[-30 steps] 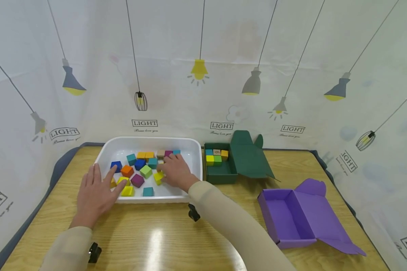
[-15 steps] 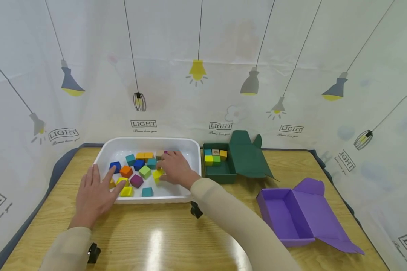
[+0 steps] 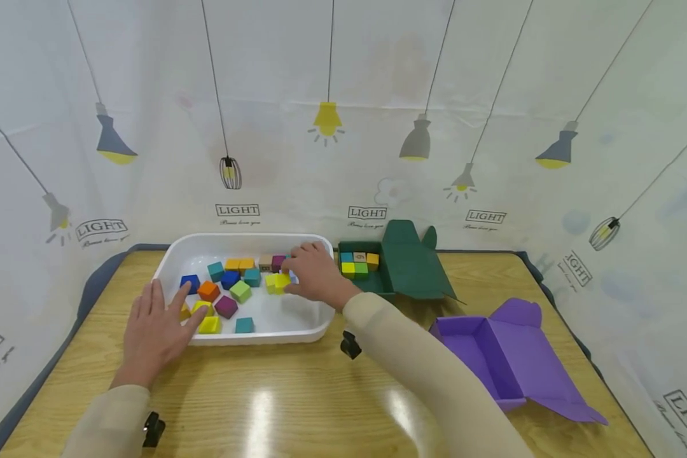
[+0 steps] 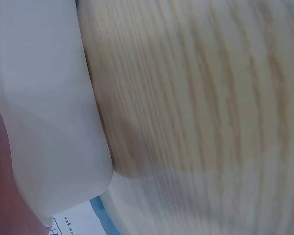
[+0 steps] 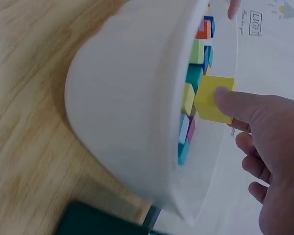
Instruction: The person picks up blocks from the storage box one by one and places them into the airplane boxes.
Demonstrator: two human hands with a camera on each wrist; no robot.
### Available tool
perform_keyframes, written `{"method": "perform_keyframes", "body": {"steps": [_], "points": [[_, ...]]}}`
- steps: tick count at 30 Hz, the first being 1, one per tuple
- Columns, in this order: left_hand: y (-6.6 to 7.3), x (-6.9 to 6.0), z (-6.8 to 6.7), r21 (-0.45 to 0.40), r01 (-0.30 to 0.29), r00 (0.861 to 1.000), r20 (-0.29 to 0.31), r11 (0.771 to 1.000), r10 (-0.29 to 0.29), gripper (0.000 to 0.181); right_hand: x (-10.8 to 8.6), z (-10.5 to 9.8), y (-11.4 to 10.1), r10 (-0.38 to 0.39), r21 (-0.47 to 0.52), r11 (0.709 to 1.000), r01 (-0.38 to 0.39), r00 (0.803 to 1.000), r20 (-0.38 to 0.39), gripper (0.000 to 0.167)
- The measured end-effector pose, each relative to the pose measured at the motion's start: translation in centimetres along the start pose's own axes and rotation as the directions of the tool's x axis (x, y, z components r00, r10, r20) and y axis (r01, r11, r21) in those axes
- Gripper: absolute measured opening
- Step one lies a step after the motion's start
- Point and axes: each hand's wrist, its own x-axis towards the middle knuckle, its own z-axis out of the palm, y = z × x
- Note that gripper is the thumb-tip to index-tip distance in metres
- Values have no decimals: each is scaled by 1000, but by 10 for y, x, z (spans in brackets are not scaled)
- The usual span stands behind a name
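Between thumb and fingers my right hand (image 3: 316, 275) pinches a yellow cube (image 5: 211, 100), lifted at the right part of the white tray (image 3: 298, 321). Another yellow block (image 3: 271, 284) lies just left of it in the head view. Spread fingers of my left hand (image 3: 156, 331) reach over the tray's left front rim, close to a blue cube (image 3: 190, 284) and a yellow cube (image 3: 203, 308). Around them lie cubes such as an orange one (image 3: 208, 291), a purple one (image 3: 226, 306) and a light green one (image 3: 241, 291). The left wrist view shows mostly tray wall (image 4: 54, 122) and table.
Right of the tray, an open green box (image 3: 385, 281) holds several cubes at its back left. An open purple box (image 3: 481, 356) stands nearer on the right, its lid folded outward. Wood table (image 3: 298, 394) lies in front; a printed curtain (image 3: 286, 159) hangs behind.
My right hand has moved right and slightly back in the tray, carrying the yellow cube from the tray's middle. The left hand keeps its place. The head view has shifted slightly.
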Motion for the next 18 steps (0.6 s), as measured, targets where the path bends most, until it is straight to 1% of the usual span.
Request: {"method": "perform_keyframes", "body": {"steps": [8,15,18], "points": [[-1,1,0,4,-3,1000,9,1000,3,81,-15,-9,32,84,21,996,-84,996,-1,37],[1,-1,-1,10,-1,1000,5,1000,1,79,-35,-20,64,135,55,990,-132,989,-54,37],[1,-2,-1,11,-3,1000,2,1000,3,79,-44,-22,82,178,70,982,-173,982,-68,37]]}}
